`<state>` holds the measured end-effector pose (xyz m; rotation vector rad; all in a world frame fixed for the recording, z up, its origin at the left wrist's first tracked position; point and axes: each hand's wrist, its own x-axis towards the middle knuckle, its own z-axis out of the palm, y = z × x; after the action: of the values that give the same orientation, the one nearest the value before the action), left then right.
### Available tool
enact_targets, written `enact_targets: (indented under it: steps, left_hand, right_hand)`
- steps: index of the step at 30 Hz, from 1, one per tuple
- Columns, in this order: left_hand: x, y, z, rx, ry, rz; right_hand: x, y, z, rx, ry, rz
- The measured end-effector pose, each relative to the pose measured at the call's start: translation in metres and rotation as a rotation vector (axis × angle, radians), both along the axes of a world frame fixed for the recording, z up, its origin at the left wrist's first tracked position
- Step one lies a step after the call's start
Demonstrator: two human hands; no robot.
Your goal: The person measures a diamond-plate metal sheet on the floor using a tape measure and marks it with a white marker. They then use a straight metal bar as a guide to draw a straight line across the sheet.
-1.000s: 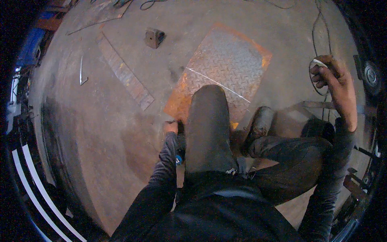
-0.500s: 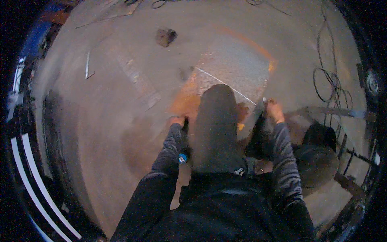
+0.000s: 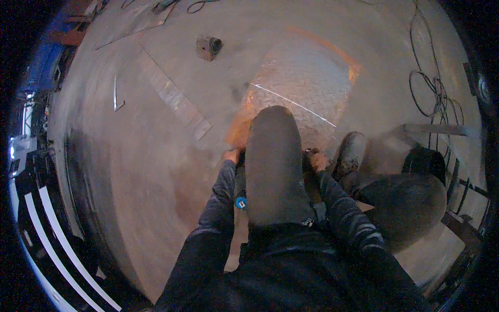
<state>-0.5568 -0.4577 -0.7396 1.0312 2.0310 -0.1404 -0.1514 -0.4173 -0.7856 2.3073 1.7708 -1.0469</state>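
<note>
A rusty steel plate (image 3: 306,67) lies on the floor in front of me, with a thin white line (image 3: 293,101) across it. My bent knee (image 3: 274,145) covers part of its near edge. To the left of the knee, my left hand (image 3: 232,155) is closed beside the plate's orange-brown near corner; what it grips is dark and mostly hidden. Below it, next to my forearm, shows a round blue disc (image 3: 240,203). My right hand (image 3: 318,160) is close to the knee's right side, fingers curled round something small and dark that I cannot make out.
A rusty block (image 3: 208,48) sits beyond the plate. To the left lie a flat metal strip (image 3: 174,99) and a small angled metal piece (image 3: 117,99). Looped cables (image 3: 429,93) run along the right, near a metal bar (image 3: 434,129). My boot (image 3: 351,153) stands right of the plate.
My right hand has come from near the right end of the white line back and left, to beside my knee. My left hand stays at about the same place.
</note>
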Motion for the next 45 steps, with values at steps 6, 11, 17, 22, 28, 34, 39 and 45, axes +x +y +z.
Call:
enact_targets:
  steps: [6,11,17,22,28,34,39,45]
  left_hand:
    - [0.047,0.062,-0.041,0.185,-0.044,0.01]
    - [0.039,0.059,-0.045,0.19,-0.149,0.115]
    - [0.05,0.078,-0.024,0.482,-0.754,1.162]
    - [0.064,0.085,-0.029,0.439,-0.81,1.255]
    - [0.058,0.042,-0.024,0.51,-0.044,0.637]
    - [0.119,0.025,0.034,0.491,-0.174,0.677]
    - [0.116,-0.039,0.023,0.489,-0.102,0.493]
    - [0.116,-0.086,0.039,0.148,0.23,0.27]
  right_hand:
    - [0.067,0.022,-0.043,0.109,-0.15,0.094]
    - [0.049,0.011,-0.022,0.148,-0.244,0.22]
    - [0.034,0.006,-0.053,0.182,-0.082,0.148]
    - [0.009,-0.002,-0.032,0.11,0.299,-0.066]
    - [-0.007,0.014,0.03,-0.005,0.398,0.143]
    - [0.018,0.031,0.072,-0.029,0.293,0.241]
    - [0.042,0.091,0.097,0.067,0.532,-0.011]
    - [-0.002,0.12,0.258,-0.023,0.857,-0.311]
